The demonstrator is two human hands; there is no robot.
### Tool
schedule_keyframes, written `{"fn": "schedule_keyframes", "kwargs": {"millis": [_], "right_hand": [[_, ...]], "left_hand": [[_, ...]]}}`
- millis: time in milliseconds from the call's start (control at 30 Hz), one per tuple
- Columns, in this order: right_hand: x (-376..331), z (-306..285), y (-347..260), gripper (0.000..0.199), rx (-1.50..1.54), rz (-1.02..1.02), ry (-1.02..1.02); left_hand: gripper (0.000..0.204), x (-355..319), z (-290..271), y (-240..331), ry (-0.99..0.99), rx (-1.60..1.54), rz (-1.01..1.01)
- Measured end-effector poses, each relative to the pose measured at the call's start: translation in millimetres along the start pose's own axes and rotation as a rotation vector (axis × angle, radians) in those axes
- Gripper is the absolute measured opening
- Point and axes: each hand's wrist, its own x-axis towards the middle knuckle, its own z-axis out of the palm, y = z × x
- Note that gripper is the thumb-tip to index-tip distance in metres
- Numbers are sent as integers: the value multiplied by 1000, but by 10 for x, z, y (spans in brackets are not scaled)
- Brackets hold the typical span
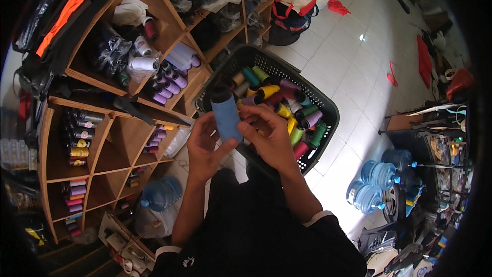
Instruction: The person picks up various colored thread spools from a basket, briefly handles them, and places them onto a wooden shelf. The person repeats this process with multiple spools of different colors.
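Wooden shelving (110, 151), left: purple spools (171, 81) and white spools (143, 63) in far compartments, dark spools (83, 133) nearer.
Tiled floor (353, 66): dark basket (334, 116) at centre, large blue bottles (380, 175) near right, red loop (392, 76) far right.
Basket: many-coloured spools (269, 91) lying in a jumbled heap.

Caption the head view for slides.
Left hand and right hand hold a blue thread spool at a basket of colourful spools.

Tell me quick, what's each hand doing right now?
Left hand: holding the blue thread spool near its bottom.
Right hand: holding the same spool, from its right side.
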Motion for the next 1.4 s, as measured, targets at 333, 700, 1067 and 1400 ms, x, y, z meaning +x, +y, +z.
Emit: {"fn": "schedule_keyframes", "kwargs": {"millis": [333,700,1067,1400], "right_hand": [[-8,283,-161,30,-564,-625,249],[15,408,-245,10,-448,-502,137],[-72,445,-164,9,-369,-347,62],[-54,369,-101,14,-163,-232,109]], "left_hand": [[54,-56,40,199,232,652,357],[52,-59,33,296,298,832,494],[51,-80,67,159,289,369,304],[50,-95,31,343,255,182,262]]}}
